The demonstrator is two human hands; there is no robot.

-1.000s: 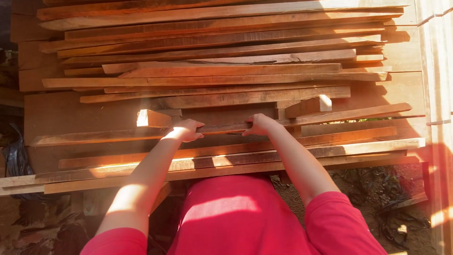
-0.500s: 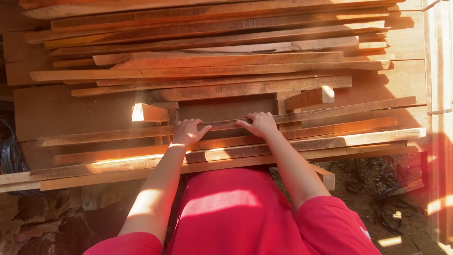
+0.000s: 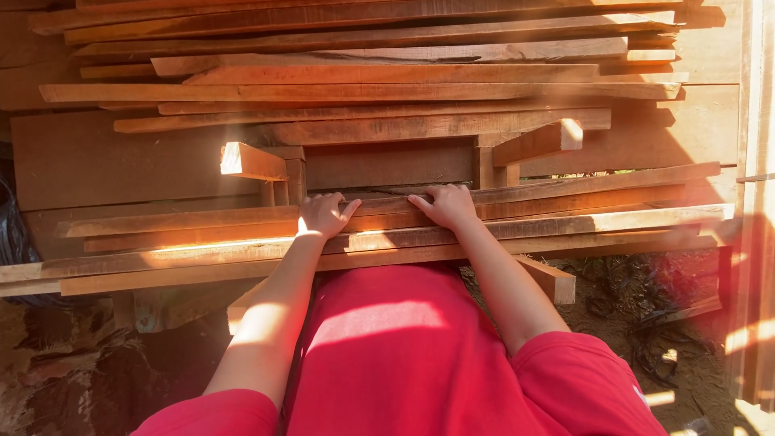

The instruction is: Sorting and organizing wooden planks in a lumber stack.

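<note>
- Reddish-brown wooden plank, long and thin, lies across the near part of a timber stack, running from far left to far right directly under both hands.
- Left hand rests palm-down on this plank, fingers curled over its far edge in a grasp, thumb spread toward the other hand.
- Right hand sits just beside the left, also palm-down on the same plank, fingers hooked over the far edge and gripping it.
- Just nearer the body than the hands, three or four more long planks lie side by side, their right ends lit by the sun; the forearms cross over them.
- Beyond the fingertips is a shadowed gap in the stack, backed by a wide dark board.
- Left of the left hand and a little beyond it, a short block juts out with its cut end lit bright.
- Right of the right hand and beyond it, another short block leans at a slant.
- Farther beyond both hands, the upper stack of planks fills the top of the view.
- Under the right forearm, a stub of timber pokes out below the nearest planks, over dark earth.
- Closest to the camera, the person's red shirt fills the bottom of the view.
</note>
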